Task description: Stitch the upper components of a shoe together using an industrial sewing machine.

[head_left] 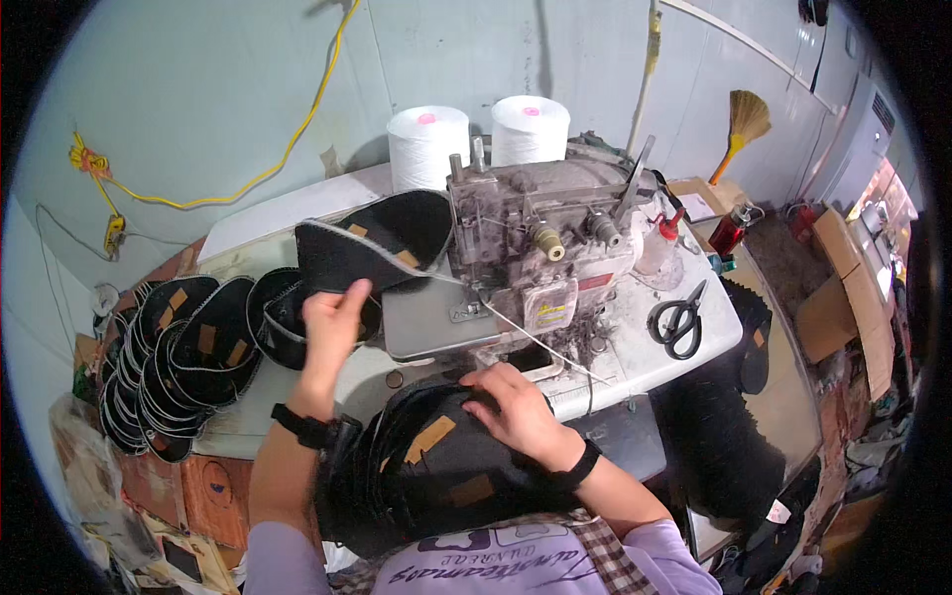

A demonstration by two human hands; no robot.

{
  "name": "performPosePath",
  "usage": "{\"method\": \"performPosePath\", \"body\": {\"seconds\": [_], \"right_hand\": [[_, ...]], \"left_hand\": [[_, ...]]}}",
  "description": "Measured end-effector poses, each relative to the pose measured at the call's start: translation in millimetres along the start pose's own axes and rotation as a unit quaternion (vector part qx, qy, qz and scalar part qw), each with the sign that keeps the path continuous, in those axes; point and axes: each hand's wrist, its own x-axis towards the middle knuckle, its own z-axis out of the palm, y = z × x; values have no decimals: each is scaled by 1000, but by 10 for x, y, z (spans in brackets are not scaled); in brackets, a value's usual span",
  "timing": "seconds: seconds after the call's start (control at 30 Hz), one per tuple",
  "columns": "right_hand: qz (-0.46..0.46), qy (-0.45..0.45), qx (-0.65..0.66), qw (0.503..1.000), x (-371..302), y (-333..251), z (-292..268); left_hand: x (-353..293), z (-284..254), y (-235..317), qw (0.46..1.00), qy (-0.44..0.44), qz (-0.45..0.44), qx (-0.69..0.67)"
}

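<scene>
My left hand [332, 325] is closed on the lower edge of a black fabric piece [372, 238], curved like a shoe upper, with white stitching along its rim. It rests beside the needle area of a dusty overlock sewing machine [545, 228]. From there a white thread chain [545, 347] trails toward the table's front edge. My right hand [514, 412] curls its fingers over the top edge of a stack of similar black pieces [436, 476] at my lap. Small tan patches mark these pieces.
Stitched black pieces [188, 357] are heaped left on the sewing table [248, 412]. Two white thread cones [428, 149] stand behind the machine. Right of it are black scissors [677, 322] and a red-tipped bottle [659, 243]. More black material [729, 416] hangs at the right.
</scene>
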Motion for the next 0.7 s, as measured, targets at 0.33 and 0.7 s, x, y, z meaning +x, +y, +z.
{"method": "performPosePath", "body": {"seconds": [0.33,0.7], "right_hand": [[192,161,327,911,117,119,-764],[251,82,425,866,344,-205,-336]], "left_hand": [[-497,-741,38,881,-147,174,415],[-254,108,866,859,-189,-156,-449]]}}
